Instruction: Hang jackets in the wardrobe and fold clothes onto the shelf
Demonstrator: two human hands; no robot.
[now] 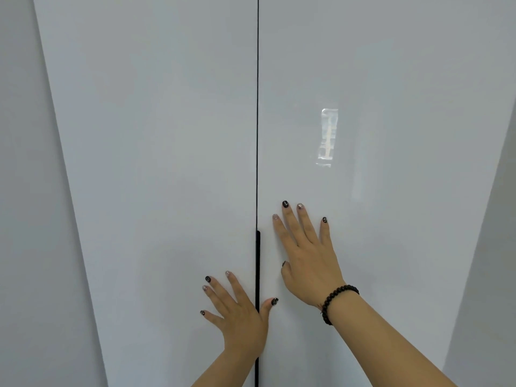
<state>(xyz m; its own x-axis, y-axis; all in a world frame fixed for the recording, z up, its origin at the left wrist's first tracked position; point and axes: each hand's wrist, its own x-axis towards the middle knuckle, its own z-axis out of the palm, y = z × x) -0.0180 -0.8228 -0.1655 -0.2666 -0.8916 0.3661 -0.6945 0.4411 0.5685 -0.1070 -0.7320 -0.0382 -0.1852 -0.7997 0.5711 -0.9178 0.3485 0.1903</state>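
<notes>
Two glossy white wardrobe doors fill the view, closed, with a thin dark seam (257,121) between them. My left hand (238,311) lies flat with spread fingers on the left door (156,163), its thumb reaching across the black handle strip (258,263) in the seam. My right hand (305,252) presses flat on the right door (391,233), higher up, fingers straight; a dark bead bracelet (335,301) circles its wrist. No jackets or clothes are in sight.
A strip of clear tape (327,136) is stuck on the right door above my right hand. Pale grey wall (30,219) flanks the wardrobe on the left, and more wall (491,261) shows at the right.
</notes>
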